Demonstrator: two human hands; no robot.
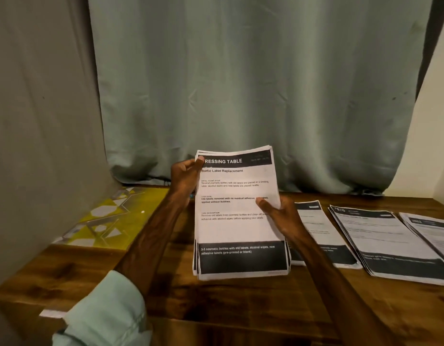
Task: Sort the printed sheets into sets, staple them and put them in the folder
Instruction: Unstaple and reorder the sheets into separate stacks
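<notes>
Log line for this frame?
sorting | left hand grips white printed-sheet stack | right hand grips same | wooden table: three sheet piles right, yellow patterned folder left

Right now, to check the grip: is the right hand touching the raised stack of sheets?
Touching. The head view shows the right hand gripping the stack of sheets, thumb on its front page.
</notes>
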